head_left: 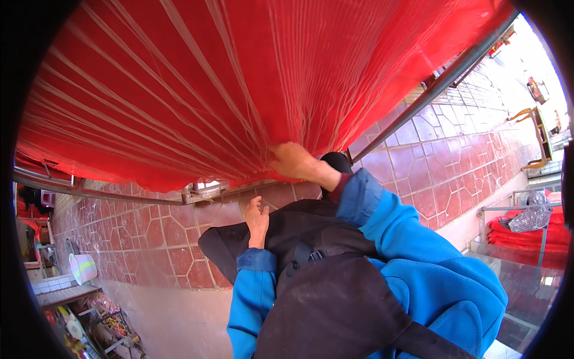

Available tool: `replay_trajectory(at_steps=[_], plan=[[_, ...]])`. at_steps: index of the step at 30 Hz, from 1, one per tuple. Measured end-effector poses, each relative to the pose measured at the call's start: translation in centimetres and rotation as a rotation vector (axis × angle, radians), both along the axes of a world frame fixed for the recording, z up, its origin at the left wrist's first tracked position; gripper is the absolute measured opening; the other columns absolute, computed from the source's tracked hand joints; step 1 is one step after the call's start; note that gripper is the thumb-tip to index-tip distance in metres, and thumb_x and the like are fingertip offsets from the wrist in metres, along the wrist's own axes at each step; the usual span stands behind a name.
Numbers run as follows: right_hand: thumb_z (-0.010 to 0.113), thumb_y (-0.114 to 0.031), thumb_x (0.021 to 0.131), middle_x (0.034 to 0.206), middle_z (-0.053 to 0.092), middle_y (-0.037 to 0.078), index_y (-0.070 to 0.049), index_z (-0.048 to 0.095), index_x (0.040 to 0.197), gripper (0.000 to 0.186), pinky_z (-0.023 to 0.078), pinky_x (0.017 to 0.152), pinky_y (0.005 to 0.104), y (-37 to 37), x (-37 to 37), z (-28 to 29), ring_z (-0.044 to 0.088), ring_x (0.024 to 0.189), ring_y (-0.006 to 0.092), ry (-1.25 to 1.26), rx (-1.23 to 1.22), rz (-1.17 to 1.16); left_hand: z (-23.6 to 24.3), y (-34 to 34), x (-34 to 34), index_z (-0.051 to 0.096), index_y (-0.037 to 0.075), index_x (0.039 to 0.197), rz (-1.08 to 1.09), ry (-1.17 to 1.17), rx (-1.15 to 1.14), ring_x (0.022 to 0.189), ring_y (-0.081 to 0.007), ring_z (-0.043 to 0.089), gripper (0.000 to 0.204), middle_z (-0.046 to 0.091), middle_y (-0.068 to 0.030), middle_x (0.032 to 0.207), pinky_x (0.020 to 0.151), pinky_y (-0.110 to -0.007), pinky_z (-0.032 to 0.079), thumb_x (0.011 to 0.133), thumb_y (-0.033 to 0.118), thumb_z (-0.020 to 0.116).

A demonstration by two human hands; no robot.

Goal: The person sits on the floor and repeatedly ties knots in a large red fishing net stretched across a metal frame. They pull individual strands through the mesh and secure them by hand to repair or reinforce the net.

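A wide red cloth [197, 78] hangs stretched in front of me, with many pale loose threads [209, 54] running down it. The threads draw together toward the cloth's lower edge, where my right hand [301, 163] is closed at the gathered strands. Its fingertips are slightly blurred against the red. Lower and to the left, my left hand [258, 220] is raised in front of my dark apron [323, 305], apart from the cloth. Its fingers are loosely bent and apart, with nothing visible in them.
A metal frame bar [412, 107] slants along the cloth's right side, and another rail [119, 198] runs below its left edge. Reddish paving tiles [161, 233] cover the floor. A wooden chair [541, 137] stands far right, above folded red cloth [529, 230]. Assorted goods [98, 323] lie lower left.
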State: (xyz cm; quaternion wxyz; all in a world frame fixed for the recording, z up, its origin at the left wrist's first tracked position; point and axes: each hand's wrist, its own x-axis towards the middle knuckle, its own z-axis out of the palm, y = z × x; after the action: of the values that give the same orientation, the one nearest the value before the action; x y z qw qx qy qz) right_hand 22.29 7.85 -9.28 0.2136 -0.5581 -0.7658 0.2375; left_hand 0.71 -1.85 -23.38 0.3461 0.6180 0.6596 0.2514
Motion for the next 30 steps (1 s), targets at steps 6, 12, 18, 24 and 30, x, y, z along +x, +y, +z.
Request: replay_trajectory(at_steps=[6,12,18,24,30], plan=[[0.059,-0.018,0.081,0.061,0.063,0.014,0.003,0.068,0.076,0.023,0.052,0.053,0.0303,-2.2,8.5,0.7,0.067,0.062,0.0207,0.176,-0.508,-0.101,2.5,1.1,3.2,0.063,0.005,0.105,-0.092,-0.222,0.032,0.081,-0.0221,0.063,0.026,0.065,-0.0104,0.09,0.074,-0.032,0.051,0.08,0.008,0.066],[0.056,-0.01,0.083,0.073,0.063,0.009,0.0,0.064,0.104,0.024,0.05,0.052,0.0279,-3.4,8.8,-3.4,0.062,0.061,0.0136,0.47,-0.453,-0.295,5.6,4.0,10.0,0.063,0.005,0.105,-0.117,-0.265,0.084,0.08,-0.0231,0.064,0.024,0.065,-0.0111,0.088,0.073,-0.032,0.051,0.081,0.01,0.065],[0.053,-0.009,0.089,0.085,0.064,0.008,-0.002,0.056,0.122,0.033,0.051,0.056,0.0252,-2.9,8.0,-5.9,0.062,0.068,0.0122,0.554,-0.515,-0.279,6.2,6.5,13.4,0.063,0.005,0.102,-0.11,-0.053,0.202,0.073,-0.0237,0.062,0.025,0.064,-0.0097,0.08,0.066,-0.035,0.048,0.08,0.016,0.068],[0.052,-0.009,0.091,0.086,0.064,0.007,0.0,0.057,0.121,0.031,0.05,0.055,0.0245,-3.5,8.1,-5.3,0.062,0.065,0.0113,0.632,-0.563,-0.246,6.7,7.2,14.4,0.065,0.004,0.089,-0.067,-0.061,0.249,0.073,-0.0306,0.064,0.019,0.066,-0.0134,0.078,0.066,-0.038,0.048,0.081,0.022,0.067],[0.054,-0.01,0.088,0.073,0.064,0.01,0.002,0.063,0.109,0.026,0.047,0.053,0.0261,-4.6,8.2,-4.2,0.057,0.06,0.0103,0.66,-0.494,-0.305,7.7,5.3,12.8,0.067,0.002,0.088,-0.049,-0.252,0.218,0.07,-0.0239,0.064,0.014,0.066,-0.0126,0.076,0.064,-0.033,0.048,0.083,0.016,0.066]])
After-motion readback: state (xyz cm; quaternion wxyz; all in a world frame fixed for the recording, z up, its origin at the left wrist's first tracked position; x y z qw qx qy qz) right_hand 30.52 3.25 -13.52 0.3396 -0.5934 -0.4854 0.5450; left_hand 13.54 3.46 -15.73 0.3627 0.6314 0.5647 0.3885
